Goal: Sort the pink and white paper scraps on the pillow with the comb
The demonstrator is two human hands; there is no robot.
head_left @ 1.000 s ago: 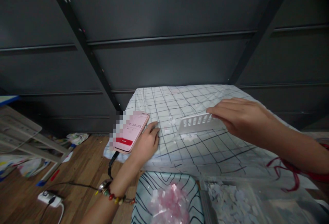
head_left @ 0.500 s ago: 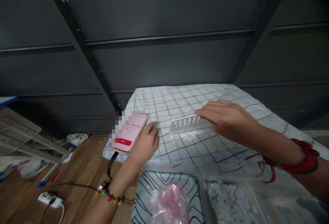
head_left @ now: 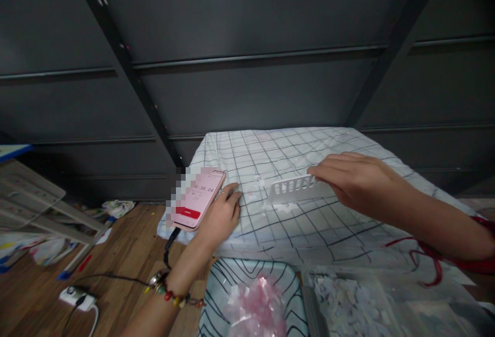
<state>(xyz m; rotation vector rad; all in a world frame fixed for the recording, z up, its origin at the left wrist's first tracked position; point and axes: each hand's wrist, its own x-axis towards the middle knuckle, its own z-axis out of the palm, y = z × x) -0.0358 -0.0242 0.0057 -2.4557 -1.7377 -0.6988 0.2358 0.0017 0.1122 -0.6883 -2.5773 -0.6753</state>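
Note:
My right hand (head_left: 348, 182) pinches the upper right end of a white slotted plastic piece (head_left: 297, 191), which stands on edge over the checked cloth. Small white and clear bits (head_left: 284, 207) lie on the cloth around its lower edge, too small to name. My left hand (head_left: 222, 213) rests on the cloth with fingers loosely extended, holding nothing. Beside it lies a pink phone (head_left: 197, 197) with a timer on its screen; part of it is blurred out.
Checked cloth (head_left: 266, 151) covers the table against a dark panelled wall. In front are a patterned tray (head_left: 216, 275) with pink clear packets (head_left: 257, 306) and a clear plastic box (head_left: 348, 301) of small pale pieces. A power strip (head_left: 77, 298) and cables lie on the wooden floor at left.
My right hand has moved right, drawing the slotted plastic piece with it across the cloth. My left hand stays beside the phone. The view has shifted slightly.

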